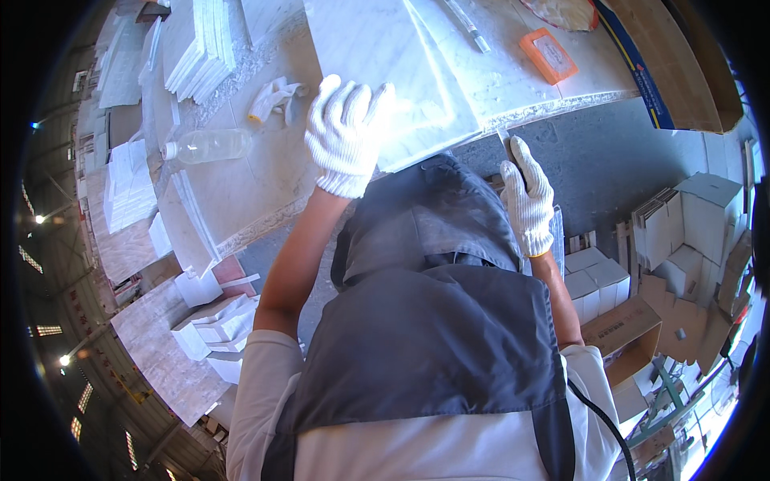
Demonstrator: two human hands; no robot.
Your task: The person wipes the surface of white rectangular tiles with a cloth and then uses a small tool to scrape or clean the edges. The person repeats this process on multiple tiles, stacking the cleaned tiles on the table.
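Two gloved hands are seen here, both in white knit work gloves, and one big white marble slab (385,72) is being handled at the near edge of a stone-topped workbench (265,184). The left hand (346,132) is laid flat on top of the slab near its front edge, fingers spread a bit apart and stretched forward, palm down, nothing gripped, just pressed on the surface. The left forearm is bare and runs up from the lower middle at a slant, elbow bent. The right hand (527,196) is set lower, at the slab's near right corner where it hangs over the bench edge; its fingers are kept together and curled, apparently around the corner or a thin edge there, though what exactly is clamped can't be made out because the dark grey apron (433,321) blocks part of it. The right wrist is turned so the back of the glove faces up. Around the bench: one clear plastic bottle (210,145) lying on its side to the left, one spare pair of gloves (277,96) crumpled just beyond it, one orange rectangular block (549,55) further back on the right, and one stack of white tiles (199,50) at the far left. Several cardboard boxes (634,321) are piled on the floor to the right, well apart from the hands.
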